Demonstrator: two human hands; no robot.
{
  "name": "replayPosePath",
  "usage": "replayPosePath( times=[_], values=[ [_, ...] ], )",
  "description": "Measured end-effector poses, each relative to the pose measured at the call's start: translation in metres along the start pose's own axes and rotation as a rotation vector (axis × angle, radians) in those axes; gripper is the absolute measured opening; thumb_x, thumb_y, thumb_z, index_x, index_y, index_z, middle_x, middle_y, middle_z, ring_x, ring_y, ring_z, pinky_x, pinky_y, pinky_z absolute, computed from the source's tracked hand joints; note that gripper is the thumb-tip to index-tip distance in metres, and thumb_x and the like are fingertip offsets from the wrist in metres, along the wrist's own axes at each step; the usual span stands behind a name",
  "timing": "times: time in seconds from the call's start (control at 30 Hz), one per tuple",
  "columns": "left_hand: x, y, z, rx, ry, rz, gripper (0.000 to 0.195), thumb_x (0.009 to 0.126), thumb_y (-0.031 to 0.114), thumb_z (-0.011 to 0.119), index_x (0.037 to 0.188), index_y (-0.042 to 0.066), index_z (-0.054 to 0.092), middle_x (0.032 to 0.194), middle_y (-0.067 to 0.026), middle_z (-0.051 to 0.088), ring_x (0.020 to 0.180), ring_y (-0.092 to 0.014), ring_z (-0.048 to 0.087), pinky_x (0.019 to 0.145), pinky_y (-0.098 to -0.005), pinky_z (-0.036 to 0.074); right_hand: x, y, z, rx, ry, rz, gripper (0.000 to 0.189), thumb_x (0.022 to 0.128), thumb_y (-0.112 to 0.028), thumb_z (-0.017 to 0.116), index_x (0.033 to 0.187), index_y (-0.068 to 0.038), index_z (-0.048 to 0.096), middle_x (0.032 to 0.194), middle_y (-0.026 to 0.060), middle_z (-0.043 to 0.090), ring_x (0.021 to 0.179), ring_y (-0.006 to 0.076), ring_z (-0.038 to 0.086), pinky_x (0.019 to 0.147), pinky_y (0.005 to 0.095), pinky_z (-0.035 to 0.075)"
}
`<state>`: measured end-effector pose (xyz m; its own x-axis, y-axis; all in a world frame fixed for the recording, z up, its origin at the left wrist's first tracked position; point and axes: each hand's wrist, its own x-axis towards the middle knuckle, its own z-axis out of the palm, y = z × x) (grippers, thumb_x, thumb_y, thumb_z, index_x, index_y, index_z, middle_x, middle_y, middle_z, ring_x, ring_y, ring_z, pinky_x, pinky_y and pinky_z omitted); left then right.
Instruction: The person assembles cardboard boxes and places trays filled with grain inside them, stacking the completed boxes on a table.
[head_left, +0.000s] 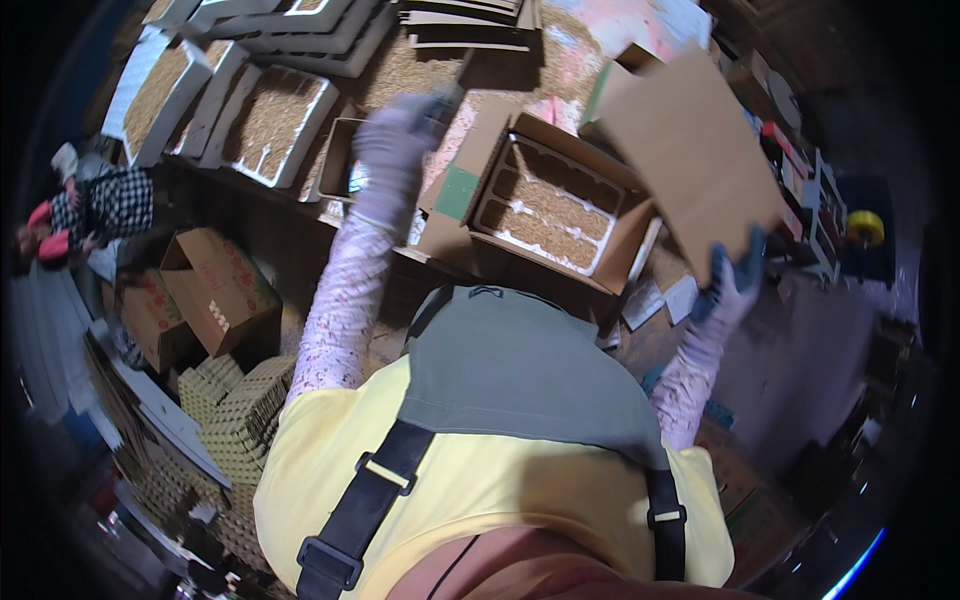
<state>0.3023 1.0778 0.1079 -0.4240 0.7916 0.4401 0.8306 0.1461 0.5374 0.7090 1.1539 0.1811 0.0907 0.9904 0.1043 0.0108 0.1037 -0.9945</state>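
My right hand, in a glove with dark blue fingers, grips the lower end of a flat brown cardboard sheet. The sheet is tilted and somewhat blurred. Before me stands an open cardboard box with its flaps spread. Inside it sits a white foam tray, its compartments holding loose tan husks. My gloved left hand reaches over the table, left of the box, near a pile of husks. Blur around its fingers hides whether a greyish thing there is held.
White foam trays with husks line the table's left side. Cardboard pieces are stacked at the back. On the left are cartons, stacked egg trays and another person. A roll of yellow tape is at right.
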Motion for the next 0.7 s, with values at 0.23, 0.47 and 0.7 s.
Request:
replayPosePath(
  times=[0.23, 0.47, 0.7],
  values=[
    [-0.040, -0.014, 0.040, -0.092, -0.165, -0.349, 0.046, 0.083, 0.035, 0.073, 0.118, 0.006, 0.065, 0.108, -0.0124, 0.066, 0.097, -0.025, 0.064, 0.083, -0.0360, 0.051, -0.026, 0.082, 0.030, -1.338, -0.795, -0.026, 0.075, 0.078, -0.024, 0.076, 0.142, -0.007, 0.043, 0.118, 0.0142, 0.063, 0.108, 0.0260, 0.063, 0.087, 0.0366, 0.052],
    [-0.078, -0.053, 0.105, -1.106, -0.622, -0.714, 0.045, 0.093, 0.025, 0.064, 0.135, 0.010, 0.053, 0.126, -0.0055, 0.059, 0.116, -0.018, 0.056, 0.094, -0.0301, 0.046, -0.019, 0.084, 0.125, -1.376, -1.144, -0.010, 0.078, 0.087, -0.045, 0.064, 0.149, -0.010, 0.032, 0.113, 0.0221, 0.062, 0.104, 0.0347, 0.063, 0.086, 0.0444, 0.051],
    [-0.068, -0.001, 0.135, -0.844, -0.865, -0.870, 0.081, 0.088, 0.039, 0.068, 0.147, -0.002, 0.032, 0.144, -0.0164, 0.046, 0.132, -0.025, 0.045, 0.108, -0.0327, 0.037, 0.009, 0.088, 0.030, -0.171, -0.390, 0.229, 0.039, 0.093, -0.013, 0.058, 0.131, -0.006, 0.055, 0.115, 0.0077, 0.065, 0.097, 0.0196, 0.064, 0.084, 0.0326, 0.052]
  ],
)
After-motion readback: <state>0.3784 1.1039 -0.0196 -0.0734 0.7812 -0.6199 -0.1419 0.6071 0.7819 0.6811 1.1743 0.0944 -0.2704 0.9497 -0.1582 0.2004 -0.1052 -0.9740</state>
